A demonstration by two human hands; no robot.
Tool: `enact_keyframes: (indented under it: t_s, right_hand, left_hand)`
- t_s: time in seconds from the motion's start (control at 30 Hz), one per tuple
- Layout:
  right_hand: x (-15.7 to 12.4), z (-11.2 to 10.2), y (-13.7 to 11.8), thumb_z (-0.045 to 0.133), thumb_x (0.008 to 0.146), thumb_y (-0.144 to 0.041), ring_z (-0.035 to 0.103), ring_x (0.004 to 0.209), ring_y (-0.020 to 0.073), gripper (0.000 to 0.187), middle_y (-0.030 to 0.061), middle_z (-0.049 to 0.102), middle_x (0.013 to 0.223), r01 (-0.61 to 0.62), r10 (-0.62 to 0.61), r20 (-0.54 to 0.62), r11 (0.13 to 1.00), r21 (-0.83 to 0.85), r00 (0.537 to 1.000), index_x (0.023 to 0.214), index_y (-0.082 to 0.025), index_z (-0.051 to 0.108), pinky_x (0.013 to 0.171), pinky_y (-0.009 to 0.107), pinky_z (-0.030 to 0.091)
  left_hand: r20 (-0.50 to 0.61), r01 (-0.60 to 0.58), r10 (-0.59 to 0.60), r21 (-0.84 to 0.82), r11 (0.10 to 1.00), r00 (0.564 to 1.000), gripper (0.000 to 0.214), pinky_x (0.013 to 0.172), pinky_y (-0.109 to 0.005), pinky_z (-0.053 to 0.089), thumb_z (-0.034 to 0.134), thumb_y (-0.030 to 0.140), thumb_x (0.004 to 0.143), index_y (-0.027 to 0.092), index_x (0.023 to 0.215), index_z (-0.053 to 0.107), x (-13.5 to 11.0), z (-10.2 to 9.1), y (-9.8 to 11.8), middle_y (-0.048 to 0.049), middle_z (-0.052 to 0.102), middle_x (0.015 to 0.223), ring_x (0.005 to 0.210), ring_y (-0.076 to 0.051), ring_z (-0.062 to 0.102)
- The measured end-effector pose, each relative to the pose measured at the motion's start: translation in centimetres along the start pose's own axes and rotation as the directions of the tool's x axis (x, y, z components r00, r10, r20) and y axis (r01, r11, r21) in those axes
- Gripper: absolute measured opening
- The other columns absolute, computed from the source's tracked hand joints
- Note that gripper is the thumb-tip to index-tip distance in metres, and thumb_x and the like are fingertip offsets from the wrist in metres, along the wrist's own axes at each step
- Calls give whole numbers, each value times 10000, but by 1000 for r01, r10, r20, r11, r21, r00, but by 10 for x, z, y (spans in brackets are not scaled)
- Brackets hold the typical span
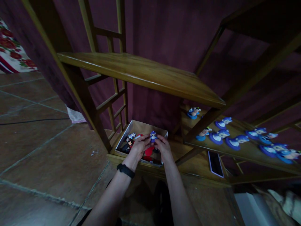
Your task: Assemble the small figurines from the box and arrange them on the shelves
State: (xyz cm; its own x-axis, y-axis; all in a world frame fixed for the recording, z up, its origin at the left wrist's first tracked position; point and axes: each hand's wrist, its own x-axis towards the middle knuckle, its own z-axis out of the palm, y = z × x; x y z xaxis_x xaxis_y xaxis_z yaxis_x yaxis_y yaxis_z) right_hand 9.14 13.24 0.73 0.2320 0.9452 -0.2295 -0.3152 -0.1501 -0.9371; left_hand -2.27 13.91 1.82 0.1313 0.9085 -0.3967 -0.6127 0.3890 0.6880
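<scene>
The left hand (140,145) and right hand (162,146) pinch a blue-haired figurine (153,136) in closed fingertips just above the open box (144,126) on the low shelf (191,168); so slight a grip might drop it

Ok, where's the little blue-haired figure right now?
The figure is centre of the head view, held between the left hand and right hand above the open box on the bottom shelf.

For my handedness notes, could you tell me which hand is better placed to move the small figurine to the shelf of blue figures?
Probably the right hand: both hold the figurine over the box, but the blue figures lie on its side; the left hand would cross.
</scene>
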Motion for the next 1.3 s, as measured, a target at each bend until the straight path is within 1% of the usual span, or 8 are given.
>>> enact_keyframes:
  t_s: [0.13, 0.37, 0.53, 0.63, 0.8, 0.97, 1.13, 1.3]
  right_hand:
    - [1, 3, 1, 639, 590, -269, 608, 660, 123, 294, 0, 669, 826, 7, -7, 20, 1000, -14, 1000, 876, -200, 640, 599, 243, 510]
    - [0, 5, 2, 625, 591, -279, 612, 721, 153, 287, -5, 661, 827, 24, -23, 24, 999, -44, 999, 868, -203, 628, 620, 265, 523]
    - [-1, 6, 2, 610, 606, -300, 586, 658, 133, 222, -21, 642, 783, 47, -43, 72, 997, -64, 997, 807, -207, 621, 582, 252, 504]
    - [-2, 7, 1, 629, 594, -313, 566, 633, 126, 227, -27, 627, 744, 47, -40, 77, 994, -94, 996, 791, -203, 609, 563, 243, 488]
    - [-5, 9, -2, 646, 586, -335, 565, 691, 135, 251, -22, 624, 775, 48, -40, 88, 995, -92, 995, 790, -202, 584, 592, 248, 480]
    - [-5, 10, -1, 652, 582, -334, 550, 668, 126, 246, -23, 615, 763, 52, -46, 74, 994, -92, 996, 774, -200, 578, 582, 237, 464]
    - [0, 10, 1, 639, 596, -353, 539, 635, 114, 260, -20, 627, 769, 54, -51, 27, 992, -113, 998, 808, -208, 604, 551, 213, 431]
    - [3, 8, 3, 628, 596, -347, 541, 630, 114, 256, -20, 626, 799, 35, -32, 29, 995, -96, 999, 815, -216, 603, 556, 222, 445]
  left_hand:
    - [-53, 15, -16, -22, 1000, 998, 155, 649, -254, 565, 637, 8, 688, 102, 811, 639, 6, -2, -4, -65, 673, 712, 657, -151, 662]
    - [-122, 34, -41, -57, 998, 992, 170, 595, -240, 567, 586, -58, 694, 87, 777, 618, 8, -4, -5, -58, 658, 660, 599, -138, 652]
    - [-115, 50, -58, -70, 996, 992, 175, 563, -245, 561, 598, -74, 676, 80, 755, 622, 7, -7, -4, -66, 648, 620, 589, -151, 651]
    - [-121, 69, -76, -60, 996, 990, 180, 555, -243, 557, 590, -77, 680, 82, 756, 623, 7, -7, -3, -63, 647, 613, 569, -144, 645]
    - [-127, 60, -65, -50, 997, 990, 181, 556, -239, 554, 579, -76, 685, 84, 756, 623, 5, -6, -1, -56, 646, 614, 553, -136, 639]
    - [-138, 23, -32, -63, 998, 990, 183, 578, -241, 557, 594, -63, 682, 86, 783, 630, 2, -3, -3, -64, 659, 653, 581, -140, 647]
    - [-95, -12, 5, -76, 997, 995, 203, 579, -228, 558, 600, -71, 667, 91, 787, 623, 1, 1, -4, -54, 667, 674, 580, -132, 649]
    - [-109, -20, 14, -58, 998, 994, 214, 555, -224, 553, 625, -71, 635, 95, 771, 621, 1, 2, -3, -45, 667, 650, 572, -138, 650]
